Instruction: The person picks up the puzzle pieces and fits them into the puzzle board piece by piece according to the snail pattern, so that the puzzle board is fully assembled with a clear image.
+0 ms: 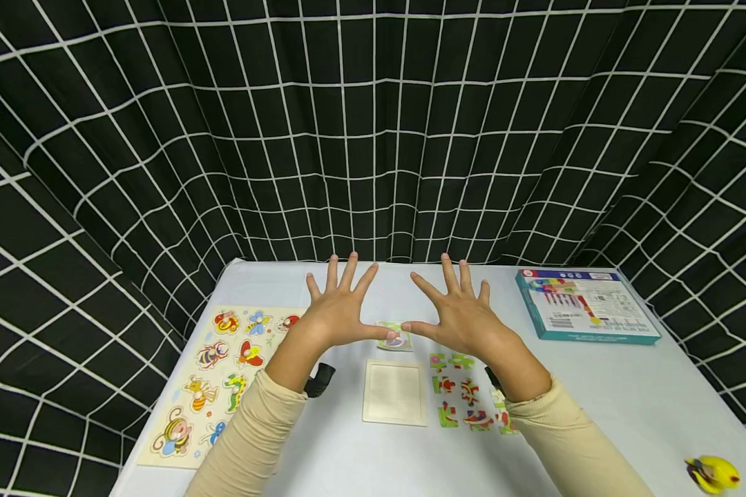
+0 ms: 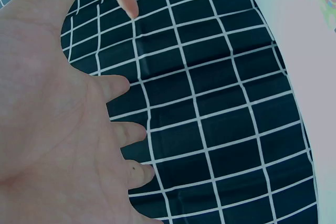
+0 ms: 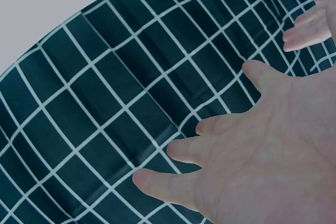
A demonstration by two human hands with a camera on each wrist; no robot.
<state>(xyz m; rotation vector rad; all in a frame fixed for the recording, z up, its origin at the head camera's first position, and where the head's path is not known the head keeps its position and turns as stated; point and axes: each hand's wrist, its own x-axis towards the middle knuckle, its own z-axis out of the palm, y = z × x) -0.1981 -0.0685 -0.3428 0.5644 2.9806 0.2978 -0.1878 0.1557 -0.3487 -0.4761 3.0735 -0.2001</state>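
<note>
Both hands are held up over the table with fingers spread wide, and neither holds anything. In the head view the left hand [image 1: 336, 314] has its thumb pointing right, overlapping a small picture card [image 1: 396, 339]. The right hand [image 1: 466, 319] mirrors it, its thumb tip at the card's right side. Below and between the hands lies a pale square puzzle tray [image 1: 394, 393] with a raised rim. Several green and red puzzle pieces [image 1: 469, 391] are laid out in rows beside it, partly hidden by the right forearm. The wrist views show the bare left palm [image 2: 52, 114] and right palm [image 3: 262, 150].
A wooden insect puzzle board [image 1: 214, 359] lies at the left, partly covered by the left sleeve. A flat teal-edged box [image 1: 587, 304] rests at the back right. Near the right front corner is a yellow toy duck [image 1: 713, 474]. A black gridded curtain [image 1: 373, 138] surrounds the white table.
</note>
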